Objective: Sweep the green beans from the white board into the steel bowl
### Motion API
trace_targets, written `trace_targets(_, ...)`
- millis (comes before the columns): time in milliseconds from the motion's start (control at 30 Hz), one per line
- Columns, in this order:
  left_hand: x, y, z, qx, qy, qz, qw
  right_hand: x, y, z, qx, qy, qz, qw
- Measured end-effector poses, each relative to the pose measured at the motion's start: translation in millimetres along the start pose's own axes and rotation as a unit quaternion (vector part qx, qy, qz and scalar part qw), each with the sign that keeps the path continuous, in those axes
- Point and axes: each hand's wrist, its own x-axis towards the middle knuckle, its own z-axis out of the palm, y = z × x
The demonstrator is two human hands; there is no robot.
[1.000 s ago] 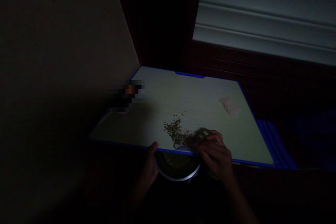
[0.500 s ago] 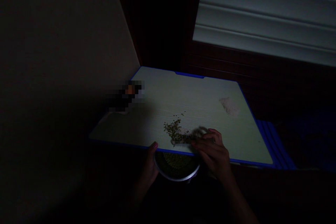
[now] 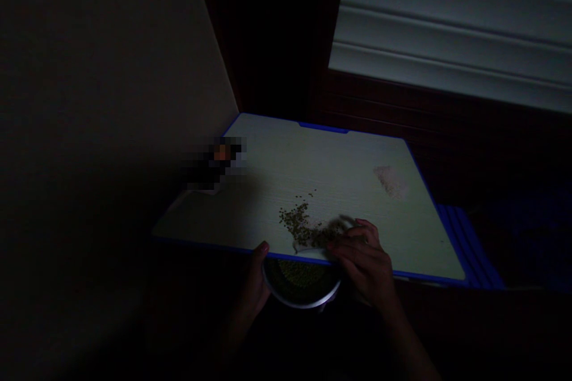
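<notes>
In dim light, a person is working with two bare hands at the near edge of a pale tabletop rimmed in blue. The left hand is resting against the left side of a round bowl, its thumb lying up on the table's blue rim; the other fingers are hiding in shadow, so one cannot tell whether they are gripping the bowl or only steadying it. The bowl is sitting just below the near edge, its far part tucking under the table, its pale rim catching the light, and it is holding a layer of mung beans. More beans, a loose heap, are lying on the tabletop right above the bowl, a few of them scattering away toward the far side. The right hand is reaching over the near edge just right of the bowl, its fingers bending together and touching the right end of the heap; one cannot tell whether they are pinching anything. A patch of fine pale grains is lying apart, near the table's right side. A pixelated dark item is occupying the left edge, a ribbed blue plastic piece is showing beyond the right edge, and a pale slatted shutter is filling the upper right.
</notes>
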Motion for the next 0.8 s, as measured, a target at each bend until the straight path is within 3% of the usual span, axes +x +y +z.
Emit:
trace_targets(233, -1, 2, 9.7, 0.006, 0.016, 0.008, 1.000, 2, 1, 0, 0.007, -0.012, -0.003, 1.000)
trace_targets(533, 4, -1, -0.5, 0.002, 0.013, 0.013, 1.000, 1, -2, -2, 0.015, -0.008, 0.001, 1.000)
trace_targets(800, 4, 0, 2.1, 0.000, 0.002, 0.002, 1.000, 1, -3, -3, 0.019, -0.009, -0.002, 1.000)
